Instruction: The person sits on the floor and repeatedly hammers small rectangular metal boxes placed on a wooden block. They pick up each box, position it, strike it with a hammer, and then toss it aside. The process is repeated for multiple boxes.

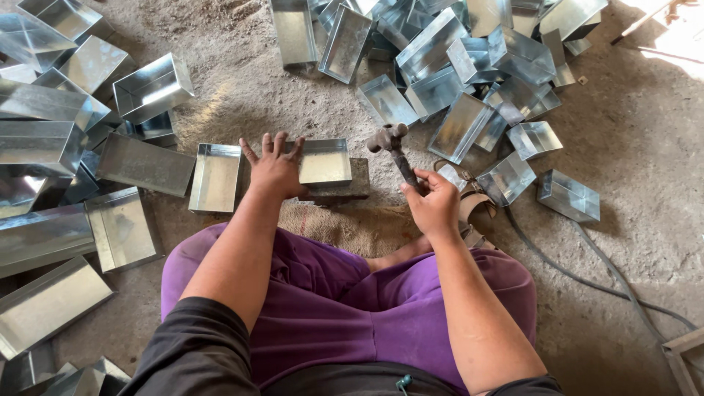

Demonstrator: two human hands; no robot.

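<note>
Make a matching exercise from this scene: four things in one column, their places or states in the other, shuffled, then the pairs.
1. hammer
2. tray
3. cable
4. sacking

A. under the left hand's fingers, on a block
B. trailing over the floor at the right
C. spread in front of the knees
D. held in the right hand

Pairs: 1-D, 2-A, 3-B, 4-C
</note>
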